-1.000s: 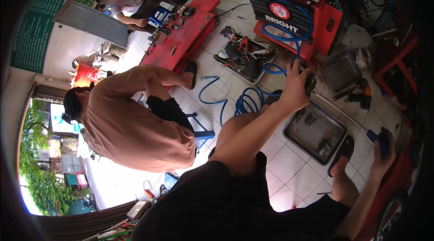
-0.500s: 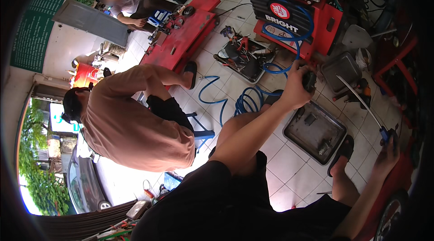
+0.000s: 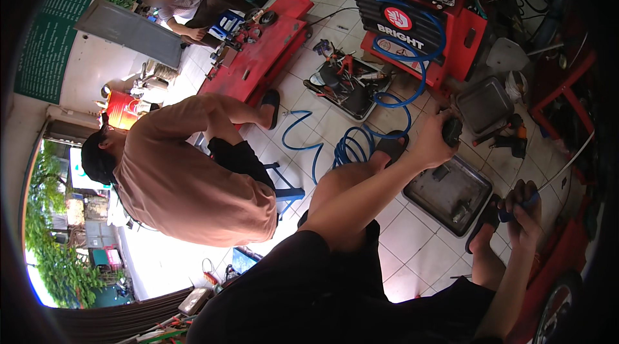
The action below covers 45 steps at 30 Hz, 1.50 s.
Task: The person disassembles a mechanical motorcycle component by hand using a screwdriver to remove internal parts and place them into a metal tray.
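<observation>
The left hand (image 3: 433, 144) is wrapped around a dark tool (image 3: 452, 130), fingers closed on its body, held out over the floor just above the steel tray (image 3: 431, 196). It sits in nearly the same spot as a second ago; the arm has hardly shifted.

The change is on the other side. The right hand (image 3: 523, 212) has dropped and drawn in toward the knee, and it is clamped on a blue handle (image 3: 516, 214) from which a thin rod (image 3: 567, 162) runs up and to the right. A second ago that hand sat further out with the blue thing up near the frame's edge; half a second ago the rod showed as a long bright line slanting across the floor. Now the rod points away from the tray and the handle lies close to the sandal (image 3: 482, 226). I judge the rod is being pulled back or re-angled while the left hand steadies the tool in place.

The tray holds a few small parts, too small to tell apart. A second tray (image 3: 485, 105) lies beyond it, a coiled blue hose (image 3: 351, 147) to its left, and a red machine (image 3: 412, 28) stands behind. A person in a tan shirt (image 3: 187, 189) bends over nearby, much as before.
</observation>
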### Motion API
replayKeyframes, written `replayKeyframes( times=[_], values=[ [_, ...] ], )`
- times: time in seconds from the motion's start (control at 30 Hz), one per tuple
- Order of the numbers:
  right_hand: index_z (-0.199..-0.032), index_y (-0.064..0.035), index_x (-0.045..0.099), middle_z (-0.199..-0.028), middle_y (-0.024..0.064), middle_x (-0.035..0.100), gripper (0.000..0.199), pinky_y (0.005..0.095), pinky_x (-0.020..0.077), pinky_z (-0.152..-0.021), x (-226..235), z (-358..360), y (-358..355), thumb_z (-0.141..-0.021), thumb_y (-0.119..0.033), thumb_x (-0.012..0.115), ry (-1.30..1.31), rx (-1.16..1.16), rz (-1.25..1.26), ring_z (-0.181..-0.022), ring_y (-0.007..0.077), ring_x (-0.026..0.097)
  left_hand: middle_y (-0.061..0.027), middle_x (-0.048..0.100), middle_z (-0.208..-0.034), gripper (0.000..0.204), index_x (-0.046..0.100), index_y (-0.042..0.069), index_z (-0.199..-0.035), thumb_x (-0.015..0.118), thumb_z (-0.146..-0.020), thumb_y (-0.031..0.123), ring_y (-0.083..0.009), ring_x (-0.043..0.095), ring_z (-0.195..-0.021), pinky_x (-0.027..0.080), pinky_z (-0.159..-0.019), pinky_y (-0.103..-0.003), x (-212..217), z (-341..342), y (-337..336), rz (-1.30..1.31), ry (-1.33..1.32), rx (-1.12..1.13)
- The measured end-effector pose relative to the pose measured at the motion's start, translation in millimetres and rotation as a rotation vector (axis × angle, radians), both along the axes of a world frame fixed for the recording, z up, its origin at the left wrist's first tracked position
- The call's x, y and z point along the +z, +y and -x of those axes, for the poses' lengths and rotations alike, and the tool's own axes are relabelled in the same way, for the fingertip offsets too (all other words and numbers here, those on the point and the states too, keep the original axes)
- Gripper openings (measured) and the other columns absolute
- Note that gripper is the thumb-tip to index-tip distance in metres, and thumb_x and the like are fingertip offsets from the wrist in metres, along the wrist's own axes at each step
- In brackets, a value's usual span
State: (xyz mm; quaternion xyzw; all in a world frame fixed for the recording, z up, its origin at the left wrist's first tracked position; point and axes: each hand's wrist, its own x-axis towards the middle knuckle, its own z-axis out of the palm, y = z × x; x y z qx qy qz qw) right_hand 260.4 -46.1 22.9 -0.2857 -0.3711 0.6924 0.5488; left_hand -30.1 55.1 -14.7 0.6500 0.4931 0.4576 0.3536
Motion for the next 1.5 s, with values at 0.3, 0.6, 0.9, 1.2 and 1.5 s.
replayKeyframes(
  times=[0.3,0.6,0.9,1.2,1.5],
  values=[
    [-0.099,-0.0007,0.067,-0.076,-0.0005,0.062,0.023,0.024,0.04,-0.046,-6,76,-2,-0.091,-0.019,0.08,-0.681,-0.315,0.2,-0.056,0.0064,0.051,-0.0193,0.048,-0.124,0.045,0.064,0.003,-0.109,0.071,-0.065,-0.002,-0.0428,0.051,-0.116,0.044,-0.1,-0.046,-5,-56,-41,-0.009,-0.015,-0.056],
    [-0.089,0.0036,0.068,-0.079,0.0031,0.067,0.024,0.0239,0.0421,-0.057,-6,89,12,-0.092,-0.018,0.079,-0.863,-0.444,-0.05,-0.064,0.0067,0.054,-0.0205,0.047,-0.125,0.047,0.062,0.003,-0.113,0.067,-0.067,-0.001,-0.0437,0.047,-0.116,0.041,-0.1,-0.049,0,-72,-47,-0.107,-0.043,0.044],
    [-0.082,0.0026,0.066,-0.06,0.0035,0.061,0.027,0.0289,0.0415,-0.048,-4,88,12,-0.094,-0.019,0.076,-1.012,-0.465,-0.124,-0.05,0.0092,0.055,-0.0224,0.044,-0.13,0.048,0.062,-0.001,-0.116,0.066,-0.068,-0.003,-0.0462,0.043,-0.12,0.041,-0.102,-0.051,-4,-80,-50,-0.019,0.02,0.068],
    [-0.085,0.0027,0.064,-0.065,0.0055,0.062,0.023,0.0304,0.0438,-0.053,-6,82,14,-0.095,-0.016,0.074,-1.014,-0.442,-0.123,-0.054,0.0117,0.055,-0.023,0.045,-0.13,0.049,0.063,-0.001,-0.117,0.069,-0.069,-0.003,-0.0469,0.045,-0.116,0.042,-0.1,-0.052,-12,-82,-47,0.014,0.075,0.066],
    [-0.091,0.0005,0.064,-0.07,0.001,0.059,0.02,0.0249,0.0406,-0.051,-24,60,23,-0.097,-0.017,0.071,-0.95,-0.52,-0.194,-0.057,0.0078,0.052,-0.0226,0.053,-0.122,0.046,0.066,0.001,-0.112,0.075,-0.067,0.0,-0.0473,0.056,-0.111,0.049,-0.095,-0.049,-19,-75,-31,0.062,0.053,0.128]
  ],
)
